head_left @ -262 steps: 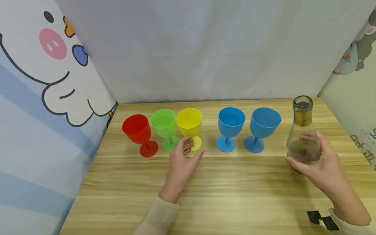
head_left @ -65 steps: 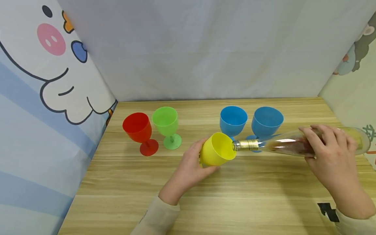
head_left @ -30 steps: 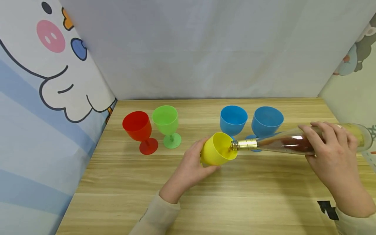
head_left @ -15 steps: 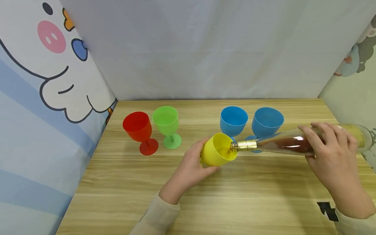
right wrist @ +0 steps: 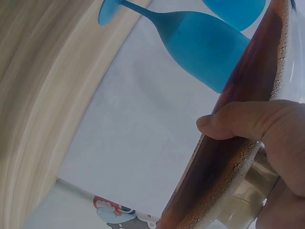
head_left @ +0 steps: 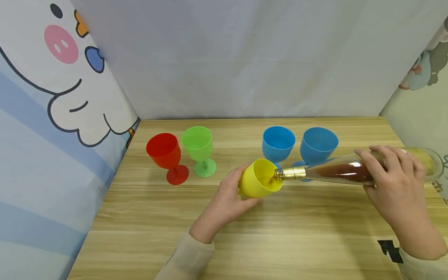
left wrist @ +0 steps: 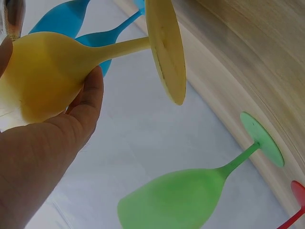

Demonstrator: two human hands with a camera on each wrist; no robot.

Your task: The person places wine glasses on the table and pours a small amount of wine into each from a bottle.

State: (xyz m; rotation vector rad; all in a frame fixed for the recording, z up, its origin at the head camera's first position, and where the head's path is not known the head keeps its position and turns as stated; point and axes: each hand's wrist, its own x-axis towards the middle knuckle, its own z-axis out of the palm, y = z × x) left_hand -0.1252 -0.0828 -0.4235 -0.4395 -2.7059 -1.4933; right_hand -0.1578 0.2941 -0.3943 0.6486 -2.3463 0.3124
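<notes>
My left hand [head_left: 224,196] grips the yellow goblet [head_left: 252,182] by its bowl, tilted to the right and lifted off the table. In the left wrist view the goblet's foot [left wrist: 167,52] hangs free, and a darker patch shows through the bowl. My right hand [head_left: 397,182] wraps round a clear glass bottle [head_left: 325,173] with a gold-banded neck, held almost level. Its mouth is at the goblet's rim, and brown liquid runs from it into the bowl. In the right wrist view, brown liquid [right wrist: 214,167] with small bubbles along its edge lies inside the bottle.
Two blue goblets [head_left: 279,142] stand behind the bottle neck, partly covered by it and the yellow goblet. A red goblet [head_left: 163,151] and a green goblet [head_left: 197,144] stand at the left. A grey-white cloth [head_left: 245,66] rises behind the wooden table [head_left: 266,249].
The yellow goblet, standing on the table at first, is now lifted and tilted in the left hand. The upright bottle has been tipped leftward; liquid has since begun flowing from its mouth.
</notes>
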